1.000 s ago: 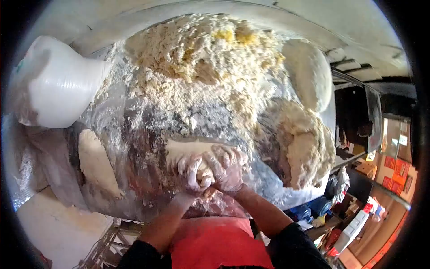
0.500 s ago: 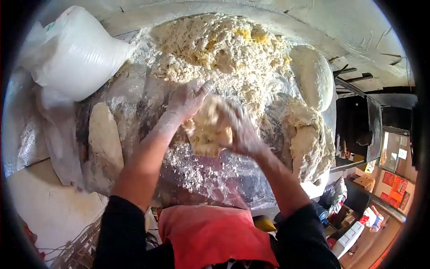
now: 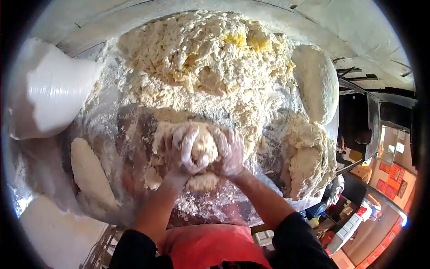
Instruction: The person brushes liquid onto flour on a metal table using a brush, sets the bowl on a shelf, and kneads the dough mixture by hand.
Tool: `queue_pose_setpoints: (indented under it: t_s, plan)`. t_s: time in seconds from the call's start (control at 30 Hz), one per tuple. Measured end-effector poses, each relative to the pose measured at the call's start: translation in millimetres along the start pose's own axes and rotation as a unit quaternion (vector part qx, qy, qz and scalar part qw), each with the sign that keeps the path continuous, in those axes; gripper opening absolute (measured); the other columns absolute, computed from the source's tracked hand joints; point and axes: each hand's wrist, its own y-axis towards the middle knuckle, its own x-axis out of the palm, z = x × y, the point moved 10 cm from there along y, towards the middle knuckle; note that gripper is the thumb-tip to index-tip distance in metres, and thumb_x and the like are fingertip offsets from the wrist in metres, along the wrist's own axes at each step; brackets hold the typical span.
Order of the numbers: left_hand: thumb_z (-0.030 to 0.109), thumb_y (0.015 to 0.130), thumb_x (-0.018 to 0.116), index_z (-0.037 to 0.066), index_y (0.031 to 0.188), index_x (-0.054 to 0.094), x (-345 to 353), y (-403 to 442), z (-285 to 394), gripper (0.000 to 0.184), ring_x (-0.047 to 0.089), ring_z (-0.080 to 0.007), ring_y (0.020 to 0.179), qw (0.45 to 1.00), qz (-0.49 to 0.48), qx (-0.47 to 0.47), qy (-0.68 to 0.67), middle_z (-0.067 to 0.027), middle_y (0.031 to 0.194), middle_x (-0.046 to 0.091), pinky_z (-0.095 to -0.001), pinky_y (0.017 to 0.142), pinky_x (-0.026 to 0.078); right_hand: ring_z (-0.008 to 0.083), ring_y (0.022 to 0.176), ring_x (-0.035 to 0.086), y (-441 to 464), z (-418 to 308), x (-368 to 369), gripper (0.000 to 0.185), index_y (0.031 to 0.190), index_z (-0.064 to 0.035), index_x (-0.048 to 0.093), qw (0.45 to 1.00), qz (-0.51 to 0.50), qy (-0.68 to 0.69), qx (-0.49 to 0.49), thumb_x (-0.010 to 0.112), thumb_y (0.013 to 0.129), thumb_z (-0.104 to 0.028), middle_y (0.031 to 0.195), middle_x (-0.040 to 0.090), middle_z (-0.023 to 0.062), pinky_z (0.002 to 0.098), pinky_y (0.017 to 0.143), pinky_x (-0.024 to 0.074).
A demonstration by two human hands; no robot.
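Note:
A lump of pale dough (image 3: pixel 204 144) lies on the floury worktop (image 3: pixel 134 170) in front of my body. My left hand (image 3: pixel 182 145), coated with flour, curls its fingers round the lump's left side. From the right, my right hand (image 3: pixel 230 151) grips the same lump with bent fingers. More of the dough shows just below my palms, and loose flaky bits surround it. Beyond my hands spreads a big heap of shaggy dough (image 3: pixel 188 58) with yellow patches on it.
At the left edge stands a white sack (image 3: pixel 53 89), with a long dough piece (image 3: pixel 92 172) nearer me. A smooth dough loaf (image 3: pixel 316 85) and a rough dough mass (image 3: pixel 309 157) lie on the right. Dark shelving (image 3: pixel 354 121) stands beyond the worktop's right end.
Both hands have come down closer to my body and closed round the dough lump, which was being handled in a blur before. My view has shifted slightly.

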Motion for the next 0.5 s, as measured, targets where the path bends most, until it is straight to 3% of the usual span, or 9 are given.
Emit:
queue_pose_setpoints:
  t_s: [0.07,0.2,0.27,0.3,0.37,0.4,0.43,0.47,0.5]
  plan:
    - [0.067,0.079,0.059,0.011,0.137,0.062,27.6,-7.6,-38.1,0.08,0.045,-0.042,0.132,0.999,0.038,0.007,-0.021,-0.0145,0.136,0.056,-0.0585,0.114,0.028,0.0475,0.125,0.054,20.9,24.0,12.5,0.104,0.153,-0.0166,0.041,0.992,-0.087,-0.046,0.075,0.087,0.067,-0.053,0.14,0.053,0.0246,0.0586,0.1,0.0444]
    - [0.068,0.088,0.05,0.017,0.143,0.056,61.7,16.6,-75.3,0.075,0.046,-0.0382,0.135,0.975,-0.075,-0.108,0.176,-0.0144,0.14,0.057,-0.0592,0.116,0.028,0.0448,0.122,0.06,49.5,21.2,1.1,0.111,0.157,-0.0169,0.032,0.973,-0.144,-0.079,0.16,0.086,0.07,-0.06,0.147,0.048,0.025,0.0505,0.104,0.0488]
    - [0.065,0.092,0.049,0.017,0.146,0.052,19.4,52.5,-26.9,0.071,0.054,-0.0379,0.129,0.966,-0.157,-0.109,0.176,-0.0172,0.134,0.061,-0.0585,0.113,0.035,0.0442,0.129,0.055,28.7,-2.2,2.4,0.118,0.16,-0.0139,0.024,0.979,-0.14,-0.134,0.064,0.083,0.071,-0.061,0.151,0.045,0.0253,0.0604,0.11,0.0381]
    - [0.048,0.092,0.063,0.008,0.134,0.059,14.9,65.8,-28.1,0.058,0.057,-0.0405,0.12,0.954,-0.264,-0.143,0.004,-0.0189,0.136,0.059,-0.0539,0.103,0.046,0.0434,0.132,0.052,14.5,-28.2,-13.3,0.121,0.162,-0.0112,0.02,0.973,-0.138,-0.184,0.003,0.082,0.072,-0.062,0.151,0.044,0.0254,0.067,0.112,0.0311]
    - [0.035,0.092,0.065,0.009,0.118,0.068,-23.4,60.3,13.8,0.037,0.062,-0.0403,0.112,0.967,-0.227,0.006,0.114,-0.0196,0.128,0.064,-0.0521,0.097,0.049,0.0403,0.136,0.046,-25.7,-57.4,-42.0,0.114,0.157,-0.0062,0.03,0.985,-0.158,-0.052,-0.046,0.081,0.072,-0.062,0.148,0.047,0.0184,0.0675,0.111,0.029]
    - [0.034,0.091,0.065,0.011,0.113,0.071,-52.5,61.8,37.4,0.032,0.065,-0.0401,0.108,0.965,-0.234,-0.095,0.077,-0.0177,0.126,0.065,-0.0522,0.095,0.05,0.0395,0.136,0.045,-43.2,-71.3,-52.6,0.113,0.155,-0.0064,0.033,0.98,-0.194,-0.014,-0.045,0.081,0.071,-0.064,0.147,0.048,0.0167,0.0646,0.111,0.0308]
    - [0.033,0.09,0.065,0.01,0.114,0.07,-46.5,33.1,60.8,0.033,0.063,-0.0402,0.111,0.967,-0.22,0.052,0.12,-0.0182,0.127,0.064,-0.0546,0.097,0.048,0.0398,0.137,0.044,-56.5,-68.2,-57.6,0.111,0.155,-0.0104,0.035,0.986,-0.164,-0.028,-0.03,0.081,0.07,-0.065,0.149,0.047,0.0156,0.0638,0.111,0.0308]
    - [0.034,0.09,0.063,0.009,0.114,0.069,-42.5,-4.4,66.7,0.035,0.061,-0.0404,0.115,0.974,-0.178,0.107,0.086,-0.0186,0.127,0.064,-0.0575,0.1,0.045,0.0401,0.138,0.042,-68.0,-63.8,-56.6,0.109,0.156,-0.0144,0.037,0.99,-0.134,-0.042,-0.015,0.081,0.07,-0.066,0.151,0.046,0.0145,0.0631,0.112,0.0308]
    - [0.034,0.09,0.062,0.009,0.115,0.069,-39.3,-44.1,72.3,0.036,0.058,-0.0406,0.119,0.975,-0.136,0.163,0.058,-0.0189,0.128,0.063,-0.0603,0.102,0.042,0.0401,0.137,0.042,-78.3,-79.7,-48.9,0.109,0.155,-0.0187,0.04,0.985,-0.081,-0.12,-0.097,0.082,0.066,-0.066,0.15,0.046,0.0155,0.0653,0.11,0.0308]
